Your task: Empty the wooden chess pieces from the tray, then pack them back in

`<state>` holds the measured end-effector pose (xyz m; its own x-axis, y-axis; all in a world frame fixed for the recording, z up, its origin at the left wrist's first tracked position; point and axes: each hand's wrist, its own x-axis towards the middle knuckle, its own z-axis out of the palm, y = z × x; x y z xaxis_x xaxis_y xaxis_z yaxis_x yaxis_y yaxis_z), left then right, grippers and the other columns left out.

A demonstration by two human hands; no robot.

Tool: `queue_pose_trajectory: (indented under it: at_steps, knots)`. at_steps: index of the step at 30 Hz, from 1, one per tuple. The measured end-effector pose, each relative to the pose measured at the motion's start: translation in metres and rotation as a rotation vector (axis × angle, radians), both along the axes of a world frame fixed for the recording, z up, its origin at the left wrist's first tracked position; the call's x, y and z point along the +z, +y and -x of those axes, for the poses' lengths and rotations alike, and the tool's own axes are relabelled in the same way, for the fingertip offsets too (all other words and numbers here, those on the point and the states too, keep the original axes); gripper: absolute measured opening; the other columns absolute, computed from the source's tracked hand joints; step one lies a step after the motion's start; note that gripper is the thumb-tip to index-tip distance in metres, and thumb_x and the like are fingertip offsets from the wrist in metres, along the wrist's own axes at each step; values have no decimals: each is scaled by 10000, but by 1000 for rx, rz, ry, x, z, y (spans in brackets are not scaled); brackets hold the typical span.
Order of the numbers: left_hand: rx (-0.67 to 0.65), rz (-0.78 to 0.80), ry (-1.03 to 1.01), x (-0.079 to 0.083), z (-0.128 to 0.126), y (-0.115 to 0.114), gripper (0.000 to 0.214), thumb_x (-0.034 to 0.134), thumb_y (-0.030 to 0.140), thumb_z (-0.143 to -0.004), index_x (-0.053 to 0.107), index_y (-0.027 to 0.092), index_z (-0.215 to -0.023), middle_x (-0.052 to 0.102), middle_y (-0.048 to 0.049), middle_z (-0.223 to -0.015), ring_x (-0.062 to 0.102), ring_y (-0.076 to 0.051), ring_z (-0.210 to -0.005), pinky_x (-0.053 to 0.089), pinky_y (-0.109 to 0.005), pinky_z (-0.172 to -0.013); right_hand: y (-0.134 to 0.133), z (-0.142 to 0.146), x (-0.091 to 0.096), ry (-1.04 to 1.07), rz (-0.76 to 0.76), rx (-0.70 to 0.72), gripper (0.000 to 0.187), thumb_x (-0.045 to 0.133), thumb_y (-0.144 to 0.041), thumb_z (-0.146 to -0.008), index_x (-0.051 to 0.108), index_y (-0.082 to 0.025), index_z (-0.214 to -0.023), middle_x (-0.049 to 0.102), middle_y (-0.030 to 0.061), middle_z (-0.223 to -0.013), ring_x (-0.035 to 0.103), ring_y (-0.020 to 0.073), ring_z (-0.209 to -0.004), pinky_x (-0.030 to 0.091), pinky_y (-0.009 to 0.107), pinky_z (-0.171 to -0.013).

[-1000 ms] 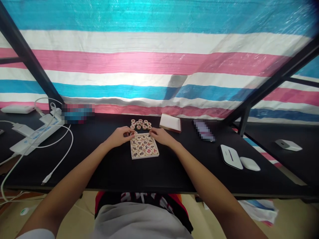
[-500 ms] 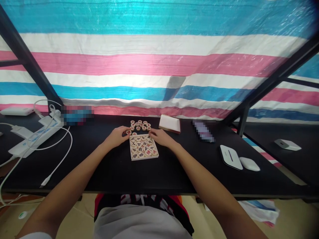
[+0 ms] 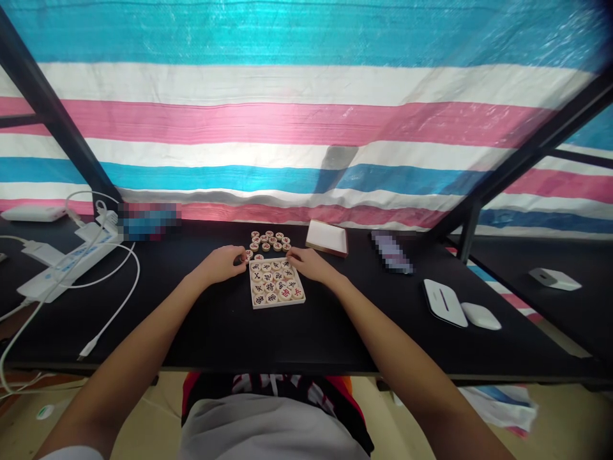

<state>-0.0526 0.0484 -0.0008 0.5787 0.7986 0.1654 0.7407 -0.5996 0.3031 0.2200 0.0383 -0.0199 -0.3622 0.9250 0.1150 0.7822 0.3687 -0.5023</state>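
The tray [image 3: 278,305] lies flat on the black table [image 3: 268,342], in front of the person and between the two hands. It contains round game pieces [image 3: 270,287] set in rows, marked faces up. Most marks are black; two pieces in the front right area carry red marks.

Left hand [image 3: 224,265]: positioned at the far left corner of the tray, thumb and fingers curved with a small gap between them. The fingertips are at a loose red-marked piece [image 3: 249,254] — whether they grip it cannot be told.

Right hand [image 3: 309,263]: positioned at the far right corner of the tray, fingers bent and close together. The fingertips meet the corner area; a firm hold cannot be confirmed.

A cluster of loose pieces [image 3: 272,239] lies beyond the tray. A shallow lid [image 3: 327,236] rests to the right of the cluster — near it, but apart. Farther right lies a phone [image 3: 391,252], its screen blurred.
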Motion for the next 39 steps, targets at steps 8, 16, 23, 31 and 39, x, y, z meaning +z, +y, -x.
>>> queue_pose_trajectory:
  at_steps: [8,16,23,31,39]
  knots:
    - [-32,-18,32,-3,0,3,194,479,325,-819,632,216,-866,652,-56,-892,595,-216,-864,448,-298,-756,1,1,-1,-1,2,4,195,433,-227,-860,620,-171,-853,635,16,-730,529,134,-643,333,221,-612]
    - [-38,-73,-123,-22,-1,14,281,455,346,-877,686,201,-945,586,-76,-989,584,-195,-890,461,-312,-837,0,0,0,5,5,6,209,426,-240,-866,623,-169,-865,638,18,-731,521,132,-638,334,223,-621]
    - [19,-32,-164,-18,-5,8,324,422,367,-914,658,209,-1070,617,-49,-905,596,-174,-791,470,-291,-753,0,0,0,6,7,7,203,427,-248,-869,614,-169,-861,627,13,-720,520,127,-632,326,219,-606]
    - [-389,-117,-153,3,-34,-39,295,503,389,-892,664,205,-1057,635,-64,-925,577,-186,-901,436,-317,-889,-1,1,1,8,0,-7,189,442,-226,-861,621,-169,-841,635,15,-722,534,132,-655,335,219,-621]
    - [-548,-37,-107,4,-56,-56,257,541,298,-878,675,225,-1085,670,-56,-974,581,-189,-932,415,-304,-881,-3,3,4,5,-9,1,191,443,-205,-864,627,-159,-842,650,22,-738,535,130,-648,343,220,-624]
